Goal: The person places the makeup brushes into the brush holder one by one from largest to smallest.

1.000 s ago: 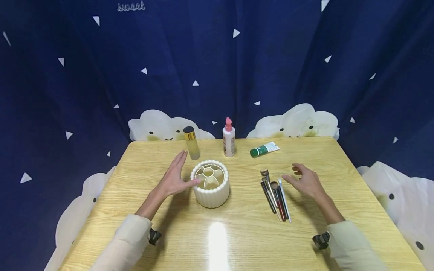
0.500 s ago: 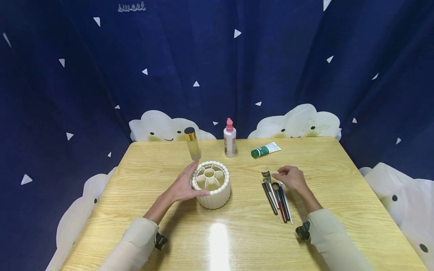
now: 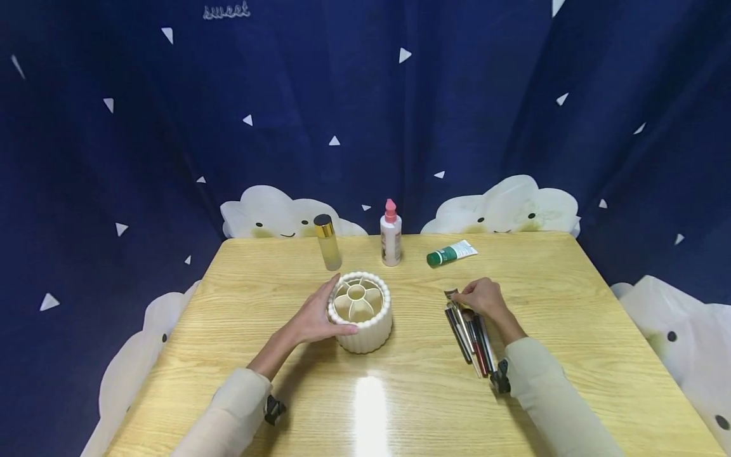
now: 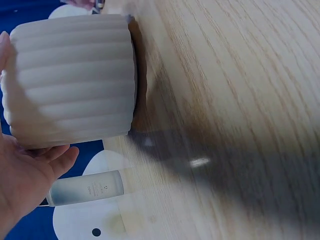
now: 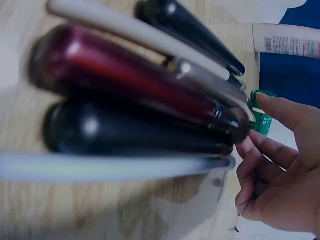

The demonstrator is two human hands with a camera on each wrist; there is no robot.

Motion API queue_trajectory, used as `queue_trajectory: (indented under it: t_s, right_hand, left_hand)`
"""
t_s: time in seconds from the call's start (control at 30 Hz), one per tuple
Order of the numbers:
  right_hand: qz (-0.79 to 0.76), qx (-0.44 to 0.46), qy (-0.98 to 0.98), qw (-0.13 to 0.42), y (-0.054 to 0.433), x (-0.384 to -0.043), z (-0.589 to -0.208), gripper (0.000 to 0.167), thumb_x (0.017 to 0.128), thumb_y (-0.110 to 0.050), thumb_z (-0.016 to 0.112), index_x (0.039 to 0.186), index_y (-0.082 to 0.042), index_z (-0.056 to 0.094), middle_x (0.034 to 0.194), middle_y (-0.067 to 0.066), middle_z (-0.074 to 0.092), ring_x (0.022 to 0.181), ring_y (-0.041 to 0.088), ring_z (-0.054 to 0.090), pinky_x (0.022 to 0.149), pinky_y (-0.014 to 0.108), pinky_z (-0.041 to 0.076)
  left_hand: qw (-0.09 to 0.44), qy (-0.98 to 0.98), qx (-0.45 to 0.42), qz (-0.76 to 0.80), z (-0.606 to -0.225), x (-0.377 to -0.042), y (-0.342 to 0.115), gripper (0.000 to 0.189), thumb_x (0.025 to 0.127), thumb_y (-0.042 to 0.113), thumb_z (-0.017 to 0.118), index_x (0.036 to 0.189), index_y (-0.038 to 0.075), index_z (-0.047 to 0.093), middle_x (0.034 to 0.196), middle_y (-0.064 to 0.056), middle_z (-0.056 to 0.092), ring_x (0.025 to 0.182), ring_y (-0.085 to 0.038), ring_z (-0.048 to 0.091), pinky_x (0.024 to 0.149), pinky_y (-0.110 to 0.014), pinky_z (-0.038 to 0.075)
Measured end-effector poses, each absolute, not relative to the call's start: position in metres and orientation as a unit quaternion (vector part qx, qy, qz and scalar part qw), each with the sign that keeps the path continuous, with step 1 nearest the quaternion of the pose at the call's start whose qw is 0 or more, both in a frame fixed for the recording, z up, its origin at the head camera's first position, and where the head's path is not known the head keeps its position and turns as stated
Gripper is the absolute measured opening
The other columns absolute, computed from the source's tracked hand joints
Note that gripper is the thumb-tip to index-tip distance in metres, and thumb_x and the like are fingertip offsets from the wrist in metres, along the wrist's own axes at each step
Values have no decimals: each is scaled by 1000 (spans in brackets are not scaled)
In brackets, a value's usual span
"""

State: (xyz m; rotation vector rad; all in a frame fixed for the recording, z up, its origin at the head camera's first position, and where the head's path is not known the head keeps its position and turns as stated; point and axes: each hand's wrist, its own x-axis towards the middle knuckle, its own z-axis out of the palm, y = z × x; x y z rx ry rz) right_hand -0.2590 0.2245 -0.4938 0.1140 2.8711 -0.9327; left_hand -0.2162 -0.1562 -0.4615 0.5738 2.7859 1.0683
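My left hand (image 3: 316, 317) grips a cream ribbed holder (image 3: 365, 336) with a beaded rim and a petal-shaped divider inside. The thumb lies across the near rim and the fingers wrap its far left side; the left wrist view shows its ribbed wall (image 4: 75, 80) up close. Over on the right, several makeup brushes (image 3: 468, 346) lie in a loose bundle, bristle ends away from me. My right hand (image 3: 485, 297) pinches at the top of a brush with a wide flared head. In the right wrist view, a red-handled brush (image 5: 135, 85) and a pale blue handle (image 5: 100, 167) show.
Behind the holder stand a gold-collared bottle with a black cap (image 3: 328, 244) and a white bottle with a pink top (image 3: 391, 238). A green and white tube (image 3: 451, 253) lies toward the back right. A dark blue curtain (image 3: 365, 95) hangs behind the wooden table (image 3: 274, 260).
My left hand has moved right and closed round the holder. My right hand has moved left from beside the brushes, and its fingers have come together at the flared brush head.
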Motion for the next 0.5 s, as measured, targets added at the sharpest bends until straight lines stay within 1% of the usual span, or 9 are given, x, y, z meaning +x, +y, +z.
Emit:
queue_trajectory:
  t_s: [0.13, 0.3, 0.4, 0.5]
  right_hand:
    - [-306, 40, 949, 71, 220, -262, -493, 31, 80, -33, 71, 78, -2, 73, 63, 4, 67, 52, 11, 56, 45, 21, 43]
    - [-288, 57, 952, 84, 217, -262, -492, 28, 79, -32, 70, 73, -5, 72, 59, 2, 64, 51, 11, 55, 44, 22, 43]
    - [-292, 59, 951, 85, 217, -262, -493, 28, 79, -31, 69, 74, -4, 73, 61, 2, 65, 52, 11, 55, 45, 23, 43]
    - [-304, 53, 948, 77, 217, -261, -492, 27, 80, -29, 69, 80, -3, 73, 64, 3, 67, 53, 10, 56, 45, 22, 44]
  left_hand:
    - [51, 915, 184, 355, -461, -216, -156, 123, 60, 54, 83, 153, 12, 14, 154, -17, 27, 141, -36, 29, 113, -56, 27]
    - [53, 914, 187, 355, -461, -215, -155, 124, 60, 56, 82, 153, 11, 13, 155, -17, 26, 141, -36, 29, 112, -56, 27]
    - [54, 914, 186, 356, -462, -214, -155, 124, 60, 57, 82, 153, 12, 13, 155, -17, 26, 141, -36, 29, 112, -57, 27]
    - [52, 913, 184, 361, -463, -214, -154, 123, 60, 56, 82, 153, 12, 14, 154, -17, 28, 141, -35, 30, 112, -56, 28]
